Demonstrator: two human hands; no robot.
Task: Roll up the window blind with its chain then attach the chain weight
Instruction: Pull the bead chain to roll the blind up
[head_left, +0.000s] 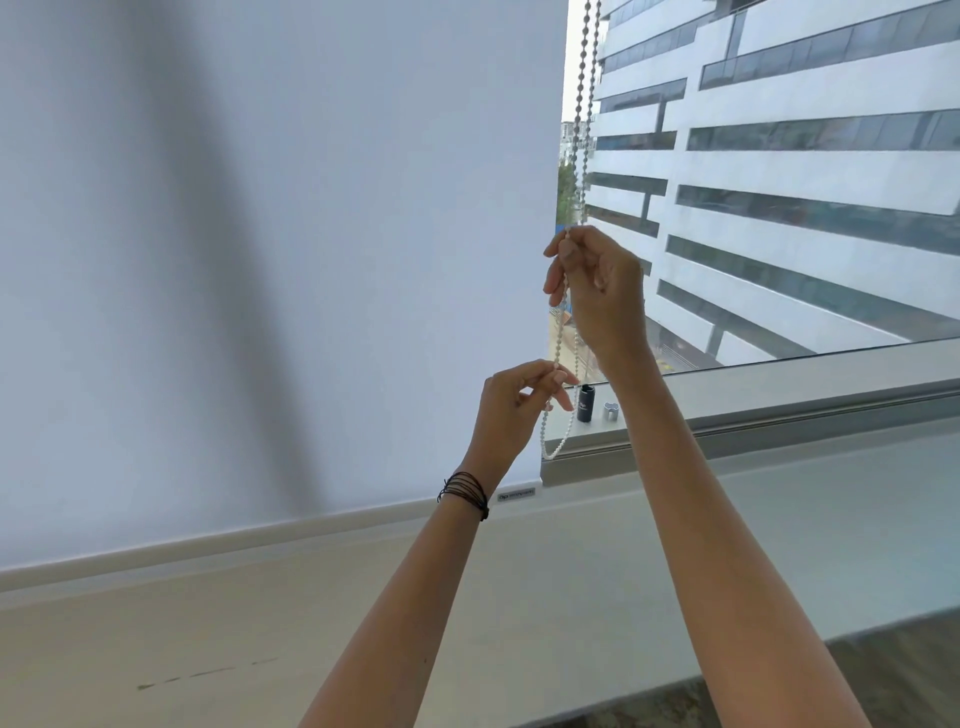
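A white roller blind (270, 249) hangs fully down over the left part of the window, its bottom bar (322, 525) near the sill. A white bead chain (586, 104) drops from the top beside the blind's right edge and loops at the sill. My right hand (597, 291) pinches one strand of the chain high up. My left hand (519, 405), with dark cords around its wrist, pinches the chain lower down. A black cylindrical chain weight (586, 403) stands on the sill just right of my left hand, with a small grey cap (612, 410) beside it.
The grey window sill and frame (779, 410) run to the right. Through the glass a large white building (805, 156) with dark window bands fills the view. Below the sill is a pale wall (260, 623).
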